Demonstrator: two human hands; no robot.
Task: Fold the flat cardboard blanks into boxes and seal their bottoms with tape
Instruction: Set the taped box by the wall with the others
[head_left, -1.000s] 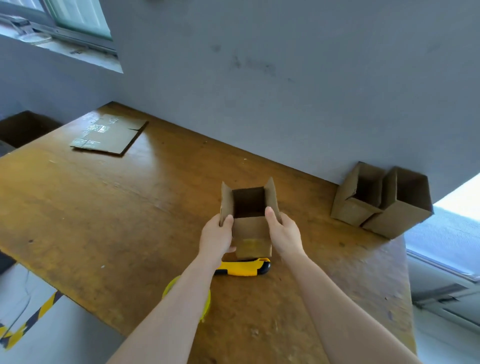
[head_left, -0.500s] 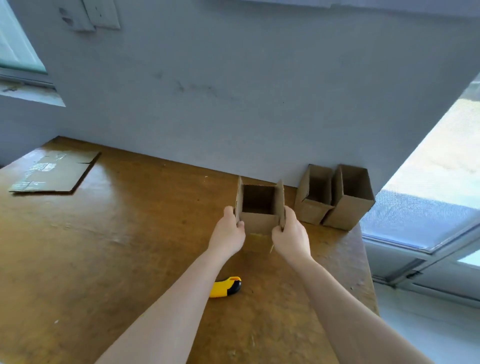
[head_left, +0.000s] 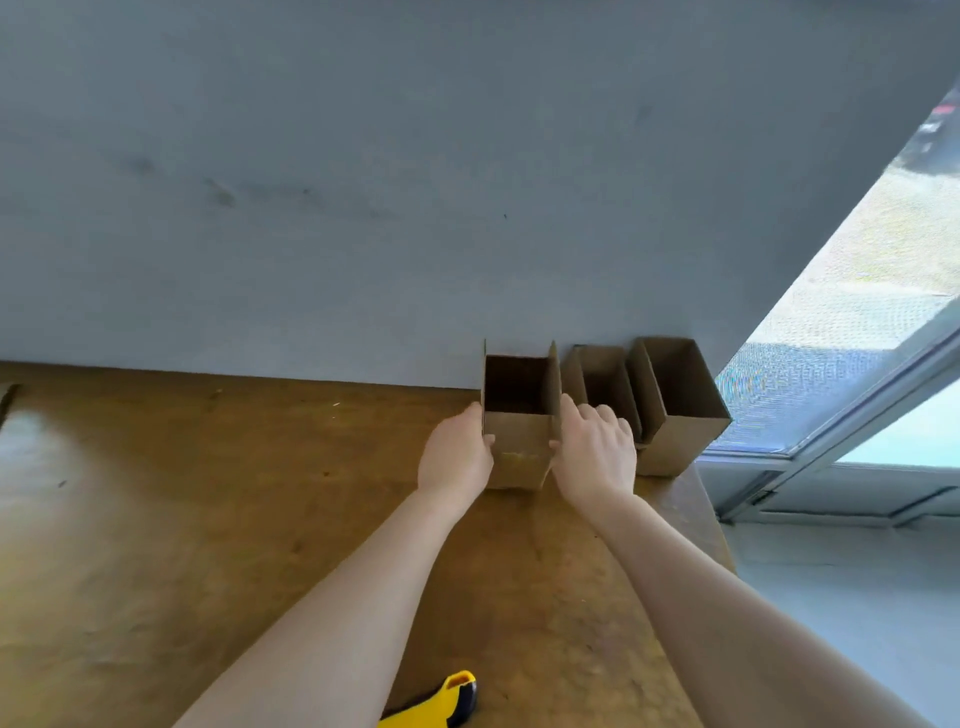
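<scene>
Head view shows the left hand (head_left: 454, 457) and right hand (head_left: 595, 452) clamped on either side of an upright, open-topped box (head_left: 519, 441) on the table (head_left: 208, 519), just left of two finished boxes (head_left: 680, 415), so this looks like the set-down step; next comes letting go and fetching another blank.

Wooden table (head_left: 156, 545) – brown top, worn & scuffed, w/ a pale glare patch toward its left end. Plain grey-blue wall (head_left: 415, 182) runs along the table's far edge, w/ a few dark smudges above the table. Past the table's right end: big window (head_left: 852, 332), light metal frame, mesh-like screen, bright daylight coming thru. Below the table's right edge – pale grey floor (head_left: 857, 613).
</scene>
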